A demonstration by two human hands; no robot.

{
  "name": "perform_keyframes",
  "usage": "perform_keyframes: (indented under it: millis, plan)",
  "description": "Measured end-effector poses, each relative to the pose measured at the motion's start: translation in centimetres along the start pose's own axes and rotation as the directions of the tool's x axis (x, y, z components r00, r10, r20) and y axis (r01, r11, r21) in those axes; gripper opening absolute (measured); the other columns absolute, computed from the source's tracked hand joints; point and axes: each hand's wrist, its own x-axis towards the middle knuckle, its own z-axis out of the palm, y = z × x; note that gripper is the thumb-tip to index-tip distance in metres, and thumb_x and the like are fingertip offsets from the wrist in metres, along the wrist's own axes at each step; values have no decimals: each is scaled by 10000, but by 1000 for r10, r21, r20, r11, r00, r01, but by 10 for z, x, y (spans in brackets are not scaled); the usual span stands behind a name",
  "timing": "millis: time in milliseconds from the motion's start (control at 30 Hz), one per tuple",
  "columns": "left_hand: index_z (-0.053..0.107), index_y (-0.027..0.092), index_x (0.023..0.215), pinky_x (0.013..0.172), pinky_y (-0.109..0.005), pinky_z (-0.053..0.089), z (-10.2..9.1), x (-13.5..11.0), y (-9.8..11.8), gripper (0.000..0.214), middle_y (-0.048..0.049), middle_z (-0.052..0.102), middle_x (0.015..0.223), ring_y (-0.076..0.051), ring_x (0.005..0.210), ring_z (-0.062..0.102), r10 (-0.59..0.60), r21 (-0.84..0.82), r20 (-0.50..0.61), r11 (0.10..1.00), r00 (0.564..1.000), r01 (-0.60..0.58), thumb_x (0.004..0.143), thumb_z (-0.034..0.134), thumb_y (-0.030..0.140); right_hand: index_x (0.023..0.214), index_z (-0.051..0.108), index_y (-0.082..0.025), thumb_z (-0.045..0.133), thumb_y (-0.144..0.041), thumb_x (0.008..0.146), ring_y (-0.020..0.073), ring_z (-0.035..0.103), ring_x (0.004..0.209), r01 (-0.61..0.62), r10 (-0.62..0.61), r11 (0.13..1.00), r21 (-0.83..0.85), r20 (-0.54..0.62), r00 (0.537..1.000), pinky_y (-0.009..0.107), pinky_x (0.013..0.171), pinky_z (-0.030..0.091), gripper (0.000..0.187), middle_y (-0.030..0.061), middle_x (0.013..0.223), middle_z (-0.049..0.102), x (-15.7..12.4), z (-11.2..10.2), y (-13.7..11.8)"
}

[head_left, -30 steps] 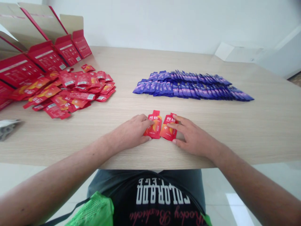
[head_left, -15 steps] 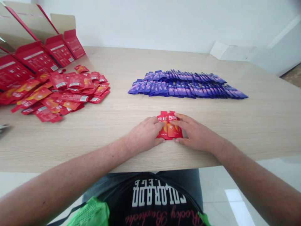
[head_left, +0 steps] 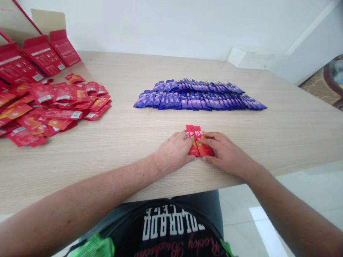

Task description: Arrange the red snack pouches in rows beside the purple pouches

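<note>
Pale wood-grain tabletop (head_left: 150,132) bears two red sachets, lying flat between the hands, printed faces up. Left hand (head_left: 175,151) has hold of the left sachet (head_left: 193,151) by its outer side, thumb and fingers parted to the sachet's length; right hand (head_left: 229,155) holds the right sachet (head_left: 207,150) likewise. Long axes run away from the body, narrow tabs foremost, tops leaning slightly left, the right sachet more so. Inner edges meet; overlap cannot be determined. Beyond the grip: purple sachets (head_left: 198,102) in rows. Well left: heaped red sachets (head_left: 61,107).
</note>
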Motion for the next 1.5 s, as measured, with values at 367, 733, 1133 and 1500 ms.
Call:
perform_keyframes:
  millis: [367,733,1133,1500]
  plan:
    - [713,105,1240,1088,-446,525,5,6,-4,418,-153,709,1202,-323,1186,649,-1,7,-36,1000,999,1,982,727,434,1468,646,-160,727,-564,958,395,565,1343,-39,32,997,-72,-99,995,608,1187,461,656,201,1438,592,-1,5,-2]
    - [705,106,1218,1075,-443,533,9,13,-1,383,-153,713,1187,-312,1177,656,35,-4,-69,999,997,-35,992,719,415,1451,656,-168,742,-479,957,376,577,1359,-62,66,997,36,-124,990,581,1209,464,589,184,1425,630,3,9,-6]
    - [717,119,1185,1020,-424,566,4,7,0,417,-141,697,1143,-297,1113,667,2,-106,-47,994,999,-7,966,752,472,1468,635,-170,759,-484,933,378,565,1360,-97,96,995,-2,-142,985,597,1206,464,633,180,1436,612,-4,10,-8]
    - [686,137,1302,1090,-447,548,1,-7,-4,453,-136,687,1239,-303,1208,655,-21,-183,-8,983,1000,19,939,787,388,1515,594,-202,737,-571,948,388,539,1393,-101,105,994,31,-168,980,600,1220,453,691,171,1448,587,-13,10,-4]
